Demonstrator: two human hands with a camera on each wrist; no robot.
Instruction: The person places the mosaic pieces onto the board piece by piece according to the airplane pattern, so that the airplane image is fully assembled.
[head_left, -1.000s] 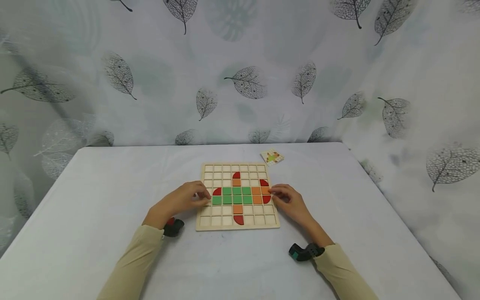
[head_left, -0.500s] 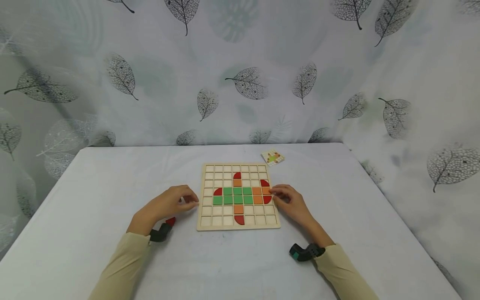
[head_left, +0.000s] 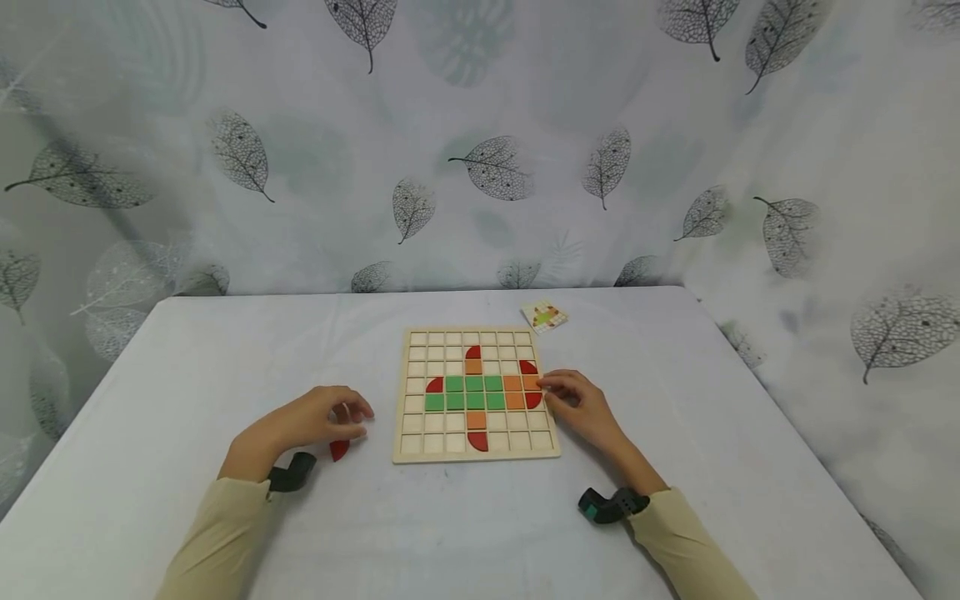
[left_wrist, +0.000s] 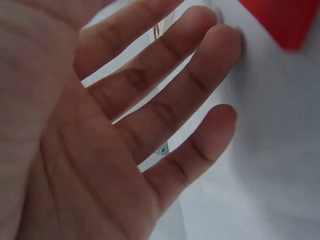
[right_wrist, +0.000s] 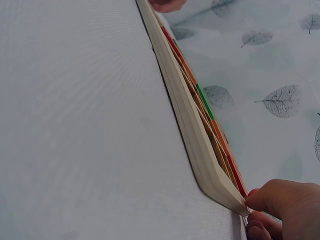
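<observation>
A wooden grid board (head_left: 420,442) lies on the table, with green squares (head_left: 475,392), orange squares (head_left: 513,392) and several red quarter-round tiles (head_left: 477,442) set in its cells. My left hand (head_left: 311,417) hovers left of the board, fingers loosely bent and holding nothing. A loose red quarter-round tile (head_left: 340,450) lies on the cloth just below that hand, partly covered by it; the left wrist view shows this tile (left_wrist: 287,20) apart from the fingertips. My right hand (head_left: 581,404) grips the board's right edge with thumb and bent fingers; the right wrist view shows the thumb (right_wrist: 270,197) against the corner.
A small pattern card (head_left: 544,315) lies behind the board's far right corner. White cloth covers the table (head_left: 480,533), and a leaf-print curtain (head_left: 315,208) hangs behind it. Dark camera mounts sit on the left wrist (head_left: 292,473) and the right wrist (head_left: 611,504).
My left hand has drawn back leftward and toward me from the board's left edge, over the loose red tile. My right hand has stayed at the board's right edge.
</observation>
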